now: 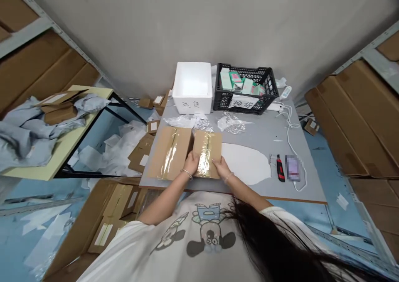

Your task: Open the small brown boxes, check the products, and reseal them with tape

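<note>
A small cardboard box (214, 147) with shiny tape down its top is at the front of the grey table (255, 130). My left hand (191, 163) grips its left side, and my right hand (221, 167) grips its right side near the front corner. Fingers of both hands are partly hidden by the box. A larger taped cardboard box (160, 149) lies just left of it. To the right is a white sheet with rounded edges (246, 161). Farther right lie a red and black cutter (280, 170) and a blurred purple item (293, 168).
Behind stand a white foam box (192, 82) and a black crate (222, 101) holding green and white packets. Crumpled clear plastic (232, 123) lies before them. A white cable (290, 138) runs down the right. A yellowish table (40, 171) with grey bags stands left, above an open carton (75, 226).
</note>
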Demonstrator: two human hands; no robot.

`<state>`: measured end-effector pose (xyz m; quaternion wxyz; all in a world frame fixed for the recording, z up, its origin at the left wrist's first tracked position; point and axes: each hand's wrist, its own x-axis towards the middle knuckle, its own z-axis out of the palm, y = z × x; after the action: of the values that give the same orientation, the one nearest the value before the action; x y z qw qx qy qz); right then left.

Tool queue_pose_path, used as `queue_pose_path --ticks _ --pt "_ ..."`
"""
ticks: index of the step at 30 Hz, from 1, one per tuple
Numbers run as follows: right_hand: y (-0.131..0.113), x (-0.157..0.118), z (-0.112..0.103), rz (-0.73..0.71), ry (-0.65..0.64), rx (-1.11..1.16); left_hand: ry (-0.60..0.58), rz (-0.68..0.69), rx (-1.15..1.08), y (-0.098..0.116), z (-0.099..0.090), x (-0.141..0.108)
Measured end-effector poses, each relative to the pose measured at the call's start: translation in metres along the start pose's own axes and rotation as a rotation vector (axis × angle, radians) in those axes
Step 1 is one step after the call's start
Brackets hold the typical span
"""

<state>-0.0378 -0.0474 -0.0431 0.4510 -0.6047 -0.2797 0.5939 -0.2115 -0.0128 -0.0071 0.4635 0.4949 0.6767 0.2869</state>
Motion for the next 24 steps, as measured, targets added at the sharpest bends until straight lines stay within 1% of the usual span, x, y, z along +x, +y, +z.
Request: queue_pose_path --ticks 2,4,5,7,9,11,12,14,16,18,20,22,24 --pt "0.002 0.002 -0.003 -0.002 0.006 0.004 0.044 -0.063 0.103 0.009 0.005 0.0" --pt "0.001 0.001 -0.014 -0.004 -0.011 -0.004 0.086 -0.074 0.204 0.022 0.015 -0.007" --pt "0.0 -0.001 -0.024 -0.015 -0.024 -0.003 0.096 -0.057 0.254 0.031 0.023 -0.013" --pt "-0.007 -0.011 -0.051 -0.076 -0.028 0.004 0.102 0.018 0.324 0.049 0.043 -0.029" --pt "-0.019 -0.024 -0.086 -0.168 -0.002 -0.024 0.095 0.124 0.315 0.068 0.07 -0.046" --pt "-0.036 -0.037 -0.125 -0.241 0.053 -0.109 0.055 0.214 0.233 0.084 0.101 -0.06" --pt "-0.046 -0.042 -0.145 -0.261 0.085 -0.169 0.025 0.234 0.184 0.089 0.118 -0.066" --pt "-0.064 -0.049 -0.179 -0.266 0.139 -0.304 -0.02 0.216 0.099 0.097 0.15 -0.072" --pt "-0.076 -0.05 -0.204 -0.228 0.184 -0.425 -0.031 0.143 0.054 0.099 0.179 -0.073" --pt "-0.079 -0.046 -0.22 -0.157 0.206 -0.491 -0.028 0.077 0.058 0.097 0.201 -0.069" --pt "-0.076 -0.04 -0.229 -0.081 0.209 -0.502 -0.036 0.048 0.093 0.092 0.217 -0.065" --pt "-0.069 -0.035 -0.232 -0.024 0.21 -0.493 -0.055 0.044 0.135 0.087 0.225 -0.061" --pt "-0.062 -0.031 -0.231 0.002 0.219 -0.49 -0.066 0.049 0.174 0.082 0.229 -0.059"
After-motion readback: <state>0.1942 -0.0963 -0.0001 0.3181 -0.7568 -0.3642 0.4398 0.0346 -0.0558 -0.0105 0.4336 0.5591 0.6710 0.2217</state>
